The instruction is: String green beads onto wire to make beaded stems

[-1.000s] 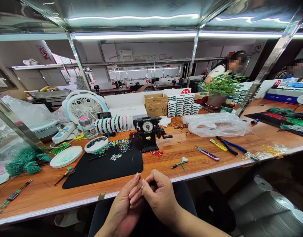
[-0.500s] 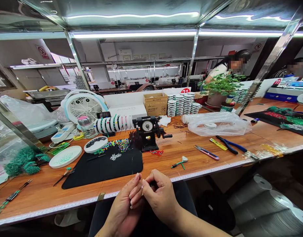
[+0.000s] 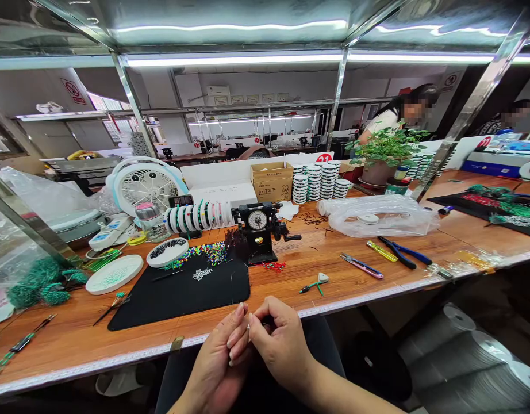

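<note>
My left hand point(image 3: 224, 356) and my right hand point(image 3: 280, 339) meet at the fingertips just in front of the table's edge. Both are closed in a pinch; what lies between the fingers is too small to make out. Beyond them lies a black mat point(image 3: 183, 293) with colored beads point(image 3: 211, 252) and a small pile of pale beads point(image 3: 202, 274). A black hand-cranked machine point(image 3: 259, 230) with a dial stands behind the mat, beside a row of white spools point(image 3: 199, 217). Right of my hands, a small white piece with green cord point(image 3: 321, 280) rests on the wood.
Scissors point(image 3: 361, 266), a yellow-handled tool point(image 3: 382, 252) and blue pliers point(image 3: 405, 253) lie on the right. A plastic bag point(image 3: 381, 217), stacked spools point(image 3: 314, 183) and a potted plant point(image 3: 379, 172) stand behind. White dishes point(image 3: 114, 274) and a fan point(image 3: 148, 187) are left. A person point(image 3: 388, 118) is beyond.
</note>
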### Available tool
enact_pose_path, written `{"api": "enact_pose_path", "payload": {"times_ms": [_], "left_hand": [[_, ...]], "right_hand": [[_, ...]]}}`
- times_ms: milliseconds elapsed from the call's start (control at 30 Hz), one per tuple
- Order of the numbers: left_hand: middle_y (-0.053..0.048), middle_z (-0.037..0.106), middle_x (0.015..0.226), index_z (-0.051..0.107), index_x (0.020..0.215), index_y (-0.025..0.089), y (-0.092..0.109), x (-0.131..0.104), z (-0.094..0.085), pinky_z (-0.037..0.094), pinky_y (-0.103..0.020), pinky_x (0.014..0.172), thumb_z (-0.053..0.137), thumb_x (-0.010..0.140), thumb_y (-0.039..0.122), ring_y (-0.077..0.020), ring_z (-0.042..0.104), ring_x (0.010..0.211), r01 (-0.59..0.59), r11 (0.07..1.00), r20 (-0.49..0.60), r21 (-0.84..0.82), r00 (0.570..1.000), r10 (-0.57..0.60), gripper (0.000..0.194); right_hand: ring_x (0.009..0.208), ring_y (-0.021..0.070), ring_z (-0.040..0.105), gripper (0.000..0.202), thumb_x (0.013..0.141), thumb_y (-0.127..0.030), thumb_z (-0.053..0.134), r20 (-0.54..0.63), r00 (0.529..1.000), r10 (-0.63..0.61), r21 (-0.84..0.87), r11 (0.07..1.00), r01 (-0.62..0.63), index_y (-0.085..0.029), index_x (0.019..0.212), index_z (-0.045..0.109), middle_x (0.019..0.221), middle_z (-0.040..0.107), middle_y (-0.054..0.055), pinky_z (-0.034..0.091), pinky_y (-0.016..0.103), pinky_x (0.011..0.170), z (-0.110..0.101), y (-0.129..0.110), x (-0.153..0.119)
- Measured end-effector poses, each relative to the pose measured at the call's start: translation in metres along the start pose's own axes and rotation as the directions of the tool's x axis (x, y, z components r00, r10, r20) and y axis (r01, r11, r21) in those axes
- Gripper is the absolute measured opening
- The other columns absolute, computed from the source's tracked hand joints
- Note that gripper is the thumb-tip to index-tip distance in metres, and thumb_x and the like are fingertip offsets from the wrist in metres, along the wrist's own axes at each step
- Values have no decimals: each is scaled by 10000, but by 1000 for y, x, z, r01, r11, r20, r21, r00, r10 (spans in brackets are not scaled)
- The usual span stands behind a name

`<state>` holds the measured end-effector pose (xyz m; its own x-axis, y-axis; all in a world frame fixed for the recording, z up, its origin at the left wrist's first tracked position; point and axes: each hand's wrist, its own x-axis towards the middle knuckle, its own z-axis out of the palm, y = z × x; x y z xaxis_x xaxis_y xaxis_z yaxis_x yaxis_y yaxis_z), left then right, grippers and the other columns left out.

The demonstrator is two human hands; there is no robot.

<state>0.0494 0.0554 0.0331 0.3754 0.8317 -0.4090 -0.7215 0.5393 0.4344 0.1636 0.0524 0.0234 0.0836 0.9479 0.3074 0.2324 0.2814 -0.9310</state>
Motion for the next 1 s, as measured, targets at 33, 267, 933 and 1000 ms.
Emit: {"api": "enact_pose_path", "payload": {"times_ms": [33,267,933,1000], "left_hand": [[87,304,361,404,486,160,0,0,0,317,-166,370,669,773,264,-36,285,332,-4,1000,-5,13,1000,4,404],[87,334,367,446,522,148,-1,0,3,300,-151,386,676,767,250,-30,275,341,-31,998,-12,53,999,31,351],[33,526,436,672,811,133,-1,26,15,349,-187,435,660,751,407,-77,439,411,-356,595,149,721,918,368,281],[16,558,459,684,793,134,-2,23,13,369,-197,453,647,757,414,-90,466,429,-376,492,176,785,897,405,285]], "right_hand": [[525,98,458,181,774,-222,525,-1,1000,-1,-2,1000,1,-174,602,494,572,514,-19,356,213,511,0,0,0],[536,103,464,194,787,-239,534,24,999,28,51,998,-29,-172,608,499,576,517,-18,372,225,542,-1,0,0],[432,51,410,305,735,-400,697,299,910,288,598,686,-414,-104,698,636,560,535,-13,333,186,427,-29,19,21],[420,45,387,286,724,-381,709,328,896,298,642,626,-443,-107,692,635,556,529,-17,312,181,409,-27,20,21]]}}
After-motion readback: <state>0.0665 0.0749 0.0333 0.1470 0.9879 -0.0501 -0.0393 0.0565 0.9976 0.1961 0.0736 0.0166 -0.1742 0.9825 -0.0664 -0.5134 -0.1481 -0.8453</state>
